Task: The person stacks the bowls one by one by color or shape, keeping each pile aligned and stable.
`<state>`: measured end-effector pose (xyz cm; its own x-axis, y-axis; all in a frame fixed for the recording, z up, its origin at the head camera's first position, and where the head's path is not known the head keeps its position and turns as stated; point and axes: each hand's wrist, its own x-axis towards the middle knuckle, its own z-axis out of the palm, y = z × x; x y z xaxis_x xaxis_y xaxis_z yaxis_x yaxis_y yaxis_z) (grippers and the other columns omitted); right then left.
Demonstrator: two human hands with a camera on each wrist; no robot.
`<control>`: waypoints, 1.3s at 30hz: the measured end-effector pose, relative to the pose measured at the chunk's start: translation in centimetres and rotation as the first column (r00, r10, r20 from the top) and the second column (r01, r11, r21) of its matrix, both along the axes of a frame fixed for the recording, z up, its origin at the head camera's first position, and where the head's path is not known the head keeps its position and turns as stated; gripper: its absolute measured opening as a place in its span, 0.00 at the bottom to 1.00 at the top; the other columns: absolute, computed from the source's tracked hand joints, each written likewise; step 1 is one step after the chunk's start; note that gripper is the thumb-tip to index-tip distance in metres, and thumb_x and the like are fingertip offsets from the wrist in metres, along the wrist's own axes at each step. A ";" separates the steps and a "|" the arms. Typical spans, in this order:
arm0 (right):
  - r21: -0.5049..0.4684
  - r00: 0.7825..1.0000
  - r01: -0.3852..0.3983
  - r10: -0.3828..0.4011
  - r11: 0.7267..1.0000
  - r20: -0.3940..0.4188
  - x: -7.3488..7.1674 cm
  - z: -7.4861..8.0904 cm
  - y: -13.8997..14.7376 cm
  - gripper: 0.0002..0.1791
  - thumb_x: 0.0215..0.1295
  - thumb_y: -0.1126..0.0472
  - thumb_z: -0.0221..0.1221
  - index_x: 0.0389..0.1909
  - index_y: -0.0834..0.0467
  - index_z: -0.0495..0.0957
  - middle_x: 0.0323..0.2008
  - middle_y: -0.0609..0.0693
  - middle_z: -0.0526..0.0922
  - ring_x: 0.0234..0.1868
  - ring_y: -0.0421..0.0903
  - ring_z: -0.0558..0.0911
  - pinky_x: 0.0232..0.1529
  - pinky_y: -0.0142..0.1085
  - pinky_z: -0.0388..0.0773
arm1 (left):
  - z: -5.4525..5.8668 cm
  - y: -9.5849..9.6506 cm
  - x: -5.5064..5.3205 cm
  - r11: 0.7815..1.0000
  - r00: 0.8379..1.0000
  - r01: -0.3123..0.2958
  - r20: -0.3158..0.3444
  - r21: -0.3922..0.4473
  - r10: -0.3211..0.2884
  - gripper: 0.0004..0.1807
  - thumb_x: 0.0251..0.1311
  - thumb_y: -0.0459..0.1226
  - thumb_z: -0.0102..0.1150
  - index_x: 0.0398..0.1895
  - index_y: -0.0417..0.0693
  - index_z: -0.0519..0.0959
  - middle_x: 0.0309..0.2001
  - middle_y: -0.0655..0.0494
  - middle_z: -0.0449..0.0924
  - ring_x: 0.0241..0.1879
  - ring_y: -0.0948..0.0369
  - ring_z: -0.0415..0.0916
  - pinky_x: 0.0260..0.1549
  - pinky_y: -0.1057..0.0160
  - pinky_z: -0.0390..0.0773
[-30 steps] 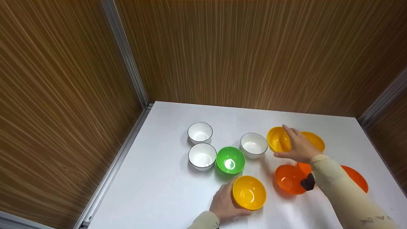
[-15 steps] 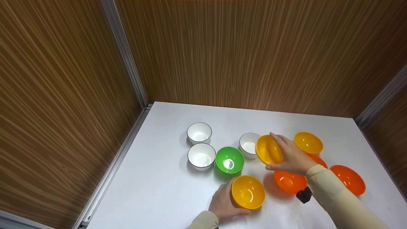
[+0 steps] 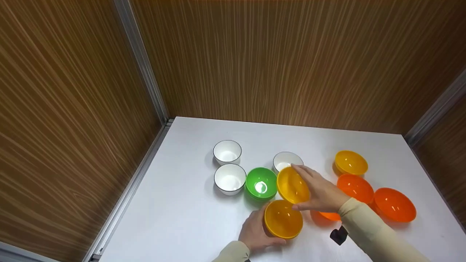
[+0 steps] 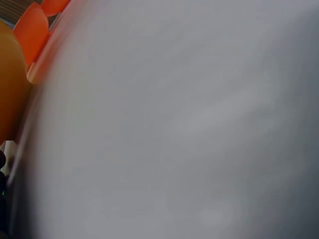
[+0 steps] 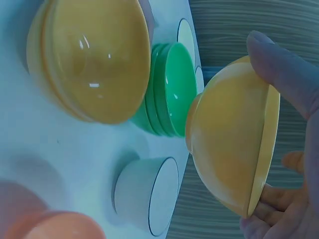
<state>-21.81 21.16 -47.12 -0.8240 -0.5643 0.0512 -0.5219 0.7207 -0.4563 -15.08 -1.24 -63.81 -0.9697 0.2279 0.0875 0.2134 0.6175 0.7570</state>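
Your left hand point(image 3: 255, 233) grips the nested yellow bowls point(image 3: 283, 220) at their eight o'clock. At their one o'clock, your right hand point(image 3: 319, 192) holds a tilted yellow bowl point(image 3: 292, 185) aloft. Green bowls point(image 3: 260, 182) stand at eleven, a white bowl point(image 3: 287, 159) farther at twelve.

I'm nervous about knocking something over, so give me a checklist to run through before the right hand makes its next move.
1. Raised yellow bowl secure: ok; the right hand grips its rim from two sides.
2. Lower yellow stack steadied: ok; the left hand holds its side.
3. That stack open upward, nothing visible inside: ok.
4. Raised yellow bowl apart from the lower yellow stack: ok; the right wrist view shows a gap.
5. Clearance from the green stack: cannot tell; the two overlap in the right wrist view.
6. Head view of the white bowl nearest the right hand: not ok; partly hidden.
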 end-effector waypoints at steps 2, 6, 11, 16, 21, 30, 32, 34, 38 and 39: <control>-0.002 0.999 -0.029 0.029 1.000 -0.014 0.2 -0.3 -0.3 0.65 0.37 0.28 0.69 0.76 0.41 0.46 0.72 0.52 0.56 0.65 0.57 0.67 0.58 0.56 0.72 | 0.1 0.0 0.0 1.000 1.000 -0.003 0.024 -0.005 0.003 0.68 0.24 0.75 0.65 0.74 0.68 0.50 0.61 0.70 0.67 0.57 0.66 0.67 0.61 0.55 0.68; -0.011 0.995 -0.085 0.084 0.996 -0.054 0.7 -1.0 -0.8 0.65 0.38 0.31 0.71 0.76 0.44 0.48 0.70 0.53 0.58 0.63 0.56 0.69 0.58 0.53 0.73 | 0.2 -0.1 -0.1 1.000 0.999 0.007 0.042 0.004 -0.007 0.67 0.24 0.76 0.65 0.74 0.71 0.49 0.62 0.70 0.66 0.58 0.66 0.66 0.62 0.56 0.67; -0.032 0.990 -0.134 0.132 0.990 -0.058 1.4 -2.0 -1.2 0.65 0.38 0.36 0.74 0.76 0.46 0.49 0.70 0.56 0.58 0.63 0.58 0.69 0.56 0.56 0.73 | 0.4 -0.2 -0.1 0.999 0.999 0.020 0.048 0.037 -0.022 0.65 0.25 0.74 0.66 0.73 0.75 0.48 0.62 0.72 0.66 0.58 0.67 0.66 0.62 0.56 0.67; -0.016 0.987 -0.156 0.156 0.988 -0.043 2.2 -2.8 -1.4 0.64 0.38 0.38 0.74 0.75 0.50 0.51 0.71 0.57 0.57 0.63 0.58 0.69 0.56 0.55 0.74 | 0.6 -0.2 0.0 0.998 0.998 0.023 0.050 0.061 -0.027 0.65 0.25 0.73 0.68 0.73 0.73 0.49 0.63 0.71 0.66 0.59 0.66 0.66 0.63 0.55 0.67; 0.014 0.985 -0.162 0.163 0.987 -0.057 2.7 -3.5 -1.6 0.64 0.38 0.33 0.72 0.75 0.52 0.53 0.70 0.57 0.59 0.62 0.57 0.70 0.56 0.54 0.75 | 0.6 -0.6 0.1 0.988 0.998 0.037 0.041 0.149 -0.043 0.63 0.30 0.70 0.69 0.74 0.70 0.49 0.67 0.68 0.62 0.64 0.63 0.63 0.66 0.53 0.63; 0.020 0.979 -0.189 0.190 0.982 -0.069 3.5 -4.4 -1.9 0.64 0.36 0.32 0.72 0.74 0.51 0.53 0.68 0.59 0.62 0.60 0.55 0.72 0.55 0.52 0.76 | 0.9 -1.9 0.7 0.934 0.996 0.034 0.065 0.356 -0.061 0.43 0.58 0.57 0.59 0.73 0.57 0.54 0.62 0.65 0.67 0.59 0.65 0.68 0.61 0.56 0.69; 0.019 0.978 -0.191 0.192 0.981 -0.077 3.7 -4.6 -1.9 0.65 0.36 0.32 0.72 0.74 0.52 0.54 0.68 0.59 0.62 0.60 0.55 0.72 0.55 0.52 0.76 | 1.0 -1.8 1.1 0.952 0.999 0.018 0.036 0.306 -0.031 0.45 0.57 0.61 0.58 0.73 0.56 0.54 0.63 0.65 0.66 0.59 0.64 0.67 0.61 0.56 0.70; 0.022 0.979 -0.185 0.186 0.982 -0.077 3.8 -4.9 -1.8 0.65 0.36 0.31 0.72 0.74 0.53 0.54 0.68 0.59 0.62 0.60 0.56 0.72 0.55 0.52 0.76 | 1.0 -1.5 1.4 0.972 1.000 0.001 -0.029 0.234 0.006 0.49 0.53 0.64 0.59 0.73 0.55 0.54 0.66 0.62 0.64 0.61 0.62 0.66 0.61 0.55 0.69; 0.034 0.982 -0.174 0.176 0.984 -0.066 3.9 -5.3 -1.7 0.65 0.36 0.30 0.71 0.75 0.52 0.53 0.69 0.59 0.61 0.61 0.57 0.71 0.55 0.53 0.75 | 1.1 -0.7 1.7 0.992 0.983 -0.046 -0.173 0.118 0.066 0.56 0.45 0.70 0.59 0.73 0.50 0.55 0.69 0.58 0.61 0.65 0.60 0.63 0.63 0.55 0.67; 0.037 0.983 -0.171 0.173 0.985 -0.063 4.0 -5.4 -1.7 0.65 0.36 0.30 0.70 0.75 0.52 0.53 0.69 0.59 0.61 0.61 0.57 0.71 0.55 0.53 0.75 | 1.1 -0.5 1.7 0.994 0.978 -0.047 -0.196 0.102 0.066 0.57 0.45 0.70 0.60 0.73 0.49 0.55 0.70 0.58 0.61 0.66 0.60 0.62 0.64 0.55 0.66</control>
<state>-17.84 19.41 -52.57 -0.7097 -0.6997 0.0820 -0.6674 0.6306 -0.3960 -13.37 -1.79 -62.75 -0.9417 0.1546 0.2989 0.3328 0.5592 0.7593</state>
